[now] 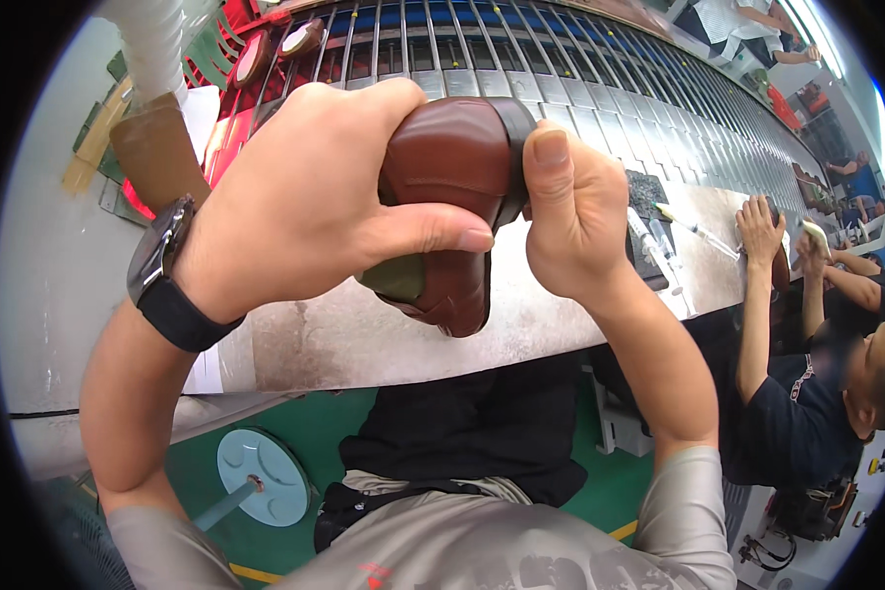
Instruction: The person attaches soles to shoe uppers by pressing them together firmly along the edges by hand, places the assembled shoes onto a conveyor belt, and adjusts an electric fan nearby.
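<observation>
Between my hands, above the near edge of the workbench (383, 349), is a brown leather shoe (452, 157) with a dark sole and heel and a green patch near its opening. It is tilted on its side, heel end away from me. My left hand (305, 197) wraps around the upper, with the thumb lying across the leather. At the dark heel edge my right hand (575, 211) is curled, thumb up against the rim. Its other fingers are folded, and I cannot see whether they pinch anything small.
Beyond the bench runs a slatted metal conveyor (580, 108), with more brown shoes (300, 37) at its far left. Syringes (654, 251) lie by a dark pad on the right. A co-worker (806, 393) handles a shoe there. A round blue stool (263, 477) stands below left.
</observation>
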Demonstrator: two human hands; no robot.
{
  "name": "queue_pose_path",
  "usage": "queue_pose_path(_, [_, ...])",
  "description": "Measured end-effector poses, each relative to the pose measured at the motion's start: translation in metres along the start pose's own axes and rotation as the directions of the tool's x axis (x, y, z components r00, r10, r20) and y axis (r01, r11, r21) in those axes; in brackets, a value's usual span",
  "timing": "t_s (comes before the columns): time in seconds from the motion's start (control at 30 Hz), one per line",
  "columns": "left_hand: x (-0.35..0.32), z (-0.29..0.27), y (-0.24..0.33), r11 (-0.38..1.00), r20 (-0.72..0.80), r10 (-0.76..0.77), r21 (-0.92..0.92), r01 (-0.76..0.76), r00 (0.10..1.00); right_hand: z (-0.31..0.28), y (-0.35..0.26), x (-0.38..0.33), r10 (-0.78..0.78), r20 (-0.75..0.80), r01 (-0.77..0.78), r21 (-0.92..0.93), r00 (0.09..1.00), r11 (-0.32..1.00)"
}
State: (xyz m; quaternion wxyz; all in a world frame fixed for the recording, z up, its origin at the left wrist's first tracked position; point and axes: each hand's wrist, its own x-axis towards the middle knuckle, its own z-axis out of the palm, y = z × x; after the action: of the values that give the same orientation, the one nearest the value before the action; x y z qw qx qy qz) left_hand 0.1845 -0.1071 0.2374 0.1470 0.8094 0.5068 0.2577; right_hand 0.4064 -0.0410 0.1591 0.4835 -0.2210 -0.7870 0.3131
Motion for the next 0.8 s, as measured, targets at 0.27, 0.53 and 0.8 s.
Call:
queue_pose_path(0.27, [-0.005, 0.008, 0.008, 0.977, -0.093, -0.020, 0.209, 0.040, 0.995, 0.009, 0.004, 0.000, -0.192, -0.128, 0.147, -0.299, 0.973, 0.943])
queue_pose_path(0.53, [0.001, 0.010, 0.012, 0.970, -0.115, -0.129, 0.190, 0.149, 0.985, 0.006, 0.009, 0.010, -0.253, -0.066, 0.202, -0.424, 0.965, 0.883])
queue_pose_path(0.8, [-0.020, 0.016, 0.025, 0.970, -0.116, 0.011, 0.242, 0.017, 0.993, -0.015, -0.029, 0.002, 0.217, 0.063, -0.219, 0.024, 0.974, 0.975])
